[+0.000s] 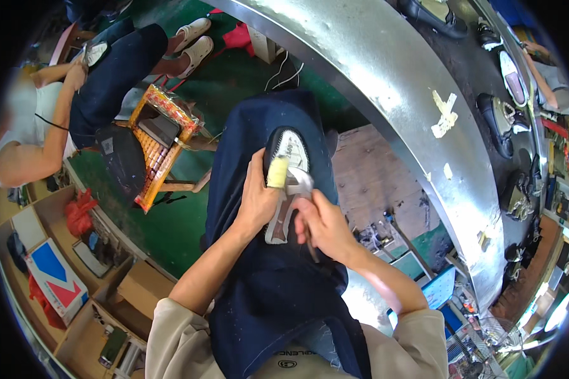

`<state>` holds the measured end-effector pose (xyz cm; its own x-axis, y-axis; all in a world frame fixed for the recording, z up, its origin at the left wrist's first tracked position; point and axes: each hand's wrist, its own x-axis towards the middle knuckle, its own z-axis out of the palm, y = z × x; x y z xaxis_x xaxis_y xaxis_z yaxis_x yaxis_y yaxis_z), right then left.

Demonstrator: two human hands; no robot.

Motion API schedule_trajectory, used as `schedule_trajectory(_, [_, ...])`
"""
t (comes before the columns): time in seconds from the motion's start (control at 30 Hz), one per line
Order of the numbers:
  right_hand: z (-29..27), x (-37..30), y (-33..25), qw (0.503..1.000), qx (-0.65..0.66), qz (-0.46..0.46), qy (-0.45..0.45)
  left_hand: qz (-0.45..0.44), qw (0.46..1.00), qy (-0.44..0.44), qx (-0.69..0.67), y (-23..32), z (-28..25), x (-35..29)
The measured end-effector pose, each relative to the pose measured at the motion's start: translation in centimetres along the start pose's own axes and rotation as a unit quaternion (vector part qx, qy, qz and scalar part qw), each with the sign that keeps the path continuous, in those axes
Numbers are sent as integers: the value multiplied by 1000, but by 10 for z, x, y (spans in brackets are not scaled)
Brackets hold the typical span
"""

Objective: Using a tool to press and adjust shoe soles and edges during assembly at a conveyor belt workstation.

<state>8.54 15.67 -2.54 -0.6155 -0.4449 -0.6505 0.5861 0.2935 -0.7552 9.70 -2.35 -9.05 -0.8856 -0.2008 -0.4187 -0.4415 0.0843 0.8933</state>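
A dark-edged shoe (291, 145) lies across my lap, its toe pointing away from me and a whitish face turned up. My left hand (257, 202) is closed round the shoe's left side. By its fingers a yellow piece (277, 172) lies over the shoe; its kind is unclear. My right hand (322, 227) grips what looks like a hammer, its rounded metal head (302, 180) over the middle of the shoe and blurred. Toward me, the shoe's brown and white heel end (276, 237) rests on my dark apron (259, 278).
A curved metal bench (385, 82) runs along the right, with several shoes (496, 123) beyond it. On the left, a bamboo stool (155, 148) carries a phone (159, 129) beside a black bag (120, 158). A seated person (50, 126) holds another shoe. Open wooden compartments (101, 297) stand lower left.
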Motion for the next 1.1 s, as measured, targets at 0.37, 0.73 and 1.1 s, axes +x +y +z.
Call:
schedule_trajectory(0.37, [-42,42,-33,799,-532,-275,47,32,989,-83,116,18,-15,-8])
schedule_trajectory(0.73, [-53,27,24,967,-121,-93,206,-209,894,7,-395,-12,11,-14])
schedule_trajectory(1.1, [-162,2,-85,594,-629,-240,441,-256,899,-41,-353,33,-15,-1])
